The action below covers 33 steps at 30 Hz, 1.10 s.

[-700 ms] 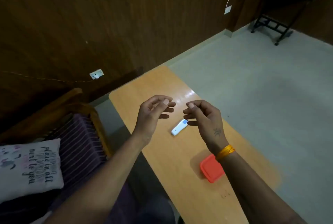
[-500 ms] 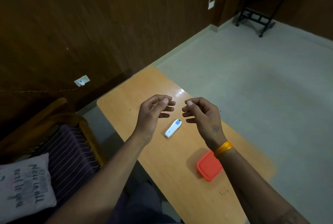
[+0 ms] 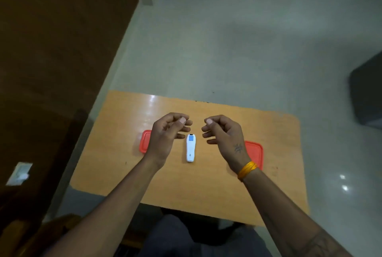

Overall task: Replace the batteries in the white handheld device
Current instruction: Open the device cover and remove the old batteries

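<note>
Slim white plastic handheld device (image 3: 190,149), elongated, rounded ends, blue panel at far end, lies flat mid-table on the glossy orange laminate tabletop (image 3: 186,186). Left hand (image 3: 165,132) and right hand (image 3: 224,132) hover above it on either side, apart, fingers loosely curled, holding nothing. Flat red plastic lid (image 3: 144,141) partly behind left hand; second red rounded-corner lid (image 3: 255,151) behind right wrist, which bears an orange thread band (image 3: 247,170).

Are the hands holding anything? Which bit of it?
No. The left hand and right hand hover with loosely curled fingers, holding nothing. The white device lies untouched on the table between them.
</note>
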Each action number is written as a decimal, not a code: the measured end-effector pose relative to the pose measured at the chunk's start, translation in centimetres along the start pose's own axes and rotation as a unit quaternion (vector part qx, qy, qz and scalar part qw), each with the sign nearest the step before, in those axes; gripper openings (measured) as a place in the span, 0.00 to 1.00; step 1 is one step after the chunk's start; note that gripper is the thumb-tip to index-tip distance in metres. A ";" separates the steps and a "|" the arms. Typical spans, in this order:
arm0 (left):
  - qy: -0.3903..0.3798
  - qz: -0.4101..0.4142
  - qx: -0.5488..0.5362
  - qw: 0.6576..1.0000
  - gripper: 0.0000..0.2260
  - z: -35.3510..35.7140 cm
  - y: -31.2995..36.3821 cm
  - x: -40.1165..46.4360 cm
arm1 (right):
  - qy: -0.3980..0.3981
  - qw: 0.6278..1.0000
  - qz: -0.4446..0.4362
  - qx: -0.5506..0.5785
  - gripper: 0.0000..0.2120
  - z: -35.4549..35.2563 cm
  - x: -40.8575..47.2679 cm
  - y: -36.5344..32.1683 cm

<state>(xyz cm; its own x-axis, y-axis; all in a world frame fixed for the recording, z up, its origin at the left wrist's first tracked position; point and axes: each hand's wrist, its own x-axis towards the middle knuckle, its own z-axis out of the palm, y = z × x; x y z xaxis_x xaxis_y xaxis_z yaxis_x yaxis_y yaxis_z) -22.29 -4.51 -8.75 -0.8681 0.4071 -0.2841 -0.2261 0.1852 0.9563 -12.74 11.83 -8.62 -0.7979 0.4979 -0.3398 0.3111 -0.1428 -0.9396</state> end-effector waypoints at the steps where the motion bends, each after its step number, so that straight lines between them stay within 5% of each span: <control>1: -0.023 -0.006 0.004 1.000 0.13 -0.5 -0.3 0.6 | 0.019 1.000 0.008 0.008 0.08 0.6 -0.2 0.4; 6: -0.087 -0.028 0.026 0.995 0.14 -2.0 -2.2 2.8 | 0.081 0.996 0.025 0.014 0.08 2.7 -0.3 2.9; 13: -0.062 -0.044 0.024 0.997 0.12 -1.3 -8.5 2.0 | 0.075 0.997 0.028 0.004 0.07 2.2 0.0 8.3; 21: -0.025 -0.064 0.024 0.997 0.12 -1.3 -22.2 4.5 | 0.056 0.997 0.045 -0.036 0.07 2.4 5.1 21.8; 33: 0.017 0.026 0.035 0.999 0.09 -2.1 -40.3 11.9 | 0.097 0.993 -0.050 -0.048 0.10 4.9 13.5 39.9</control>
<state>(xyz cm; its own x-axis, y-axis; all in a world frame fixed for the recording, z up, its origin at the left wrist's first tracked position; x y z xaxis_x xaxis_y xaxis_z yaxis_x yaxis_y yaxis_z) -24.44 -9.00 -50.54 -0.8924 0.3875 -0.2312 -0.1505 0.2275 0.9621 -13.62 8.62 -50.88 -0.7150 0.6627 -0.2228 0.2913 -0.0074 -0.9566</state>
